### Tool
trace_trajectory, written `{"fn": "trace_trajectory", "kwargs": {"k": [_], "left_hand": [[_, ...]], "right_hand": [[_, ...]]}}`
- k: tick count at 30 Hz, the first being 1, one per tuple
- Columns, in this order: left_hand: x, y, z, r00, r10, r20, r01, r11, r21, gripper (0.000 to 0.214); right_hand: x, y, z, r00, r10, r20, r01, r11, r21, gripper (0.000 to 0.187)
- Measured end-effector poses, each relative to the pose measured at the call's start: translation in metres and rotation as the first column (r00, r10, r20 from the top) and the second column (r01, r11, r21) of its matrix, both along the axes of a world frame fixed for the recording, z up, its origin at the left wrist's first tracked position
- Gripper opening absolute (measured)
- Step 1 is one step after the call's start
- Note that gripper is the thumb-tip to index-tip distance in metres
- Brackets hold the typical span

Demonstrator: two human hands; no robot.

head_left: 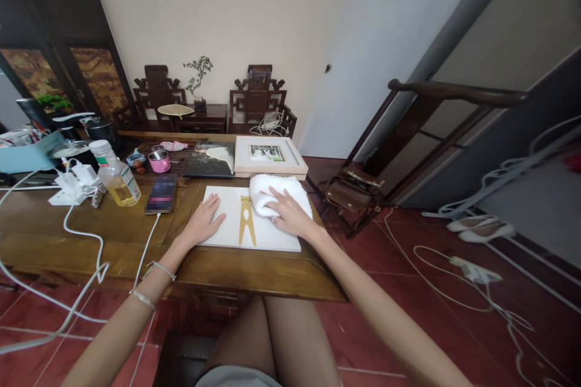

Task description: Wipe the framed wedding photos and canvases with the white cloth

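Observation:
A white flat board (222,227) lies near the table's front edge. On it is a yellow shape like a clothes peg (246,221), with a rounded hole and two legs. My left hand (206,219) rests flat on the board's left side, fingers spread, holding nothing. A folded white towel (263,186) covers the board's upper right corner and reaches past its edge. My right hand (287,211) lies on top of the towel with fingers stretched out, pressing on it; the towel's underside is hidden.
Behind the board are a framed picture (295,160) and a dark photo panel (204,160). Leftward stand a charging phone (161,193), a bottle of yellow liquid (118,178), a pink mug (158,161) and a white power strip (68,193). A wooden chair (376,151) with a brown bag stands right.

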State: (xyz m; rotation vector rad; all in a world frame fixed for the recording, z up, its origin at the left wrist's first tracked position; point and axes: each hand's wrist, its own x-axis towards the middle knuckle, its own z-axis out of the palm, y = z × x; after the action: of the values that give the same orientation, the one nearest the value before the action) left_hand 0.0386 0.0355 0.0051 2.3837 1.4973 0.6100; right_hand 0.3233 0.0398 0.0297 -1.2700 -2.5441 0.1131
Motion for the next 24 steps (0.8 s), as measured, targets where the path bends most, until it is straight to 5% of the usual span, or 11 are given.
{"fn": "trace_trajectory", "kwargs": {"k": [10,13,20,24], "left_hand": [[0.002,0.0,-0.003,0.999,0.041,-0.019,-0.04,0.999,0.016,0.055],[0.003,-0.001,0.0,0.999,0.037,-0.028,-0.037,0.999,-0.004,0.057],[0.001,-0.001,0.002,0.999,0.037,-0.03,-0.037,0.999,-0.012,0.057],[0.001,-0.001,0.0,0.999,0.052,0.011,-0.052,0.999,0.013,0.054]], "right_hand": [[0.015,-0.122,0.006,0.975,0.216,0.041,-0.217,0.976,0.016,0.039],[0.014,-0.106,0.007,0.983,0.179,0.044,-0.179,0.984,-0.013,0.043],[-0.006,0.007,0.006,0.998,0.002,0.059,-0.001,1.0,-0.013,0.04],[-0.009,0.011,0.006,0.997,-0.039,0.067,0.04,0.999,-0.02,0.037]]}}
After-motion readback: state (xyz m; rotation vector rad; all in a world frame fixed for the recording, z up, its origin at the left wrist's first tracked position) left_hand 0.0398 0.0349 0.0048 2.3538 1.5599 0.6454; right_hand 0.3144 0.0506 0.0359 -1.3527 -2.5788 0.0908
